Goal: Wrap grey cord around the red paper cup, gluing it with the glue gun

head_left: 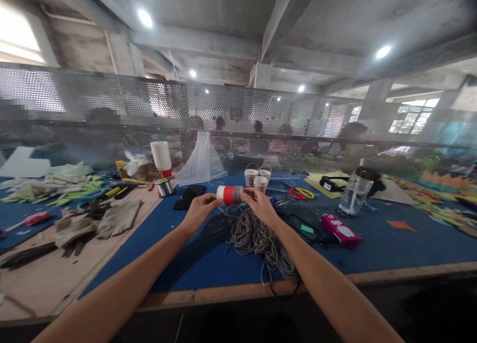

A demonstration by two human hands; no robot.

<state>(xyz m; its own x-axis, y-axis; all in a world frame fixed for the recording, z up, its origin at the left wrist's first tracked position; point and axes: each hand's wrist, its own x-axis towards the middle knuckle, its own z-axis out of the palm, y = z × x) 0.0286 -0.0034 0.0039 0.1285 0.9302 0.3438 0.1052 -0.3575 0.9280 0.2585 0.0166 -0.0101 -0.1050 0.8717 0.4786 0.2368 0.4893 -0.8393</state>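
Observation:
Held sideways above the blue table is a small paper cup point(228, 195), white at its left end, red in the middle and wound with grey cord toward the right. My left hand point(202, 209) grips the white end with its fingertips. At the cord-wound end, my right hand point(258, 204) closes its fingers on the cup. A loose heap of grey cord point(251, 234) lies right below the hands, some of it hanging at the table's front edge. Behind the cup stand several small white cups with thin loop handles point(260, 185).
Stacked paper cups point(161, 157), a wire spool point(164, 188) and a black phone point(190, 197) are on the left. Scissors point(306, 193), a magenta box point(340, 230) and a clear bottle point(354, 194) stand right. Gloves point(118, 218) lie far left. A mesh panel point(234, 114) rises behind.

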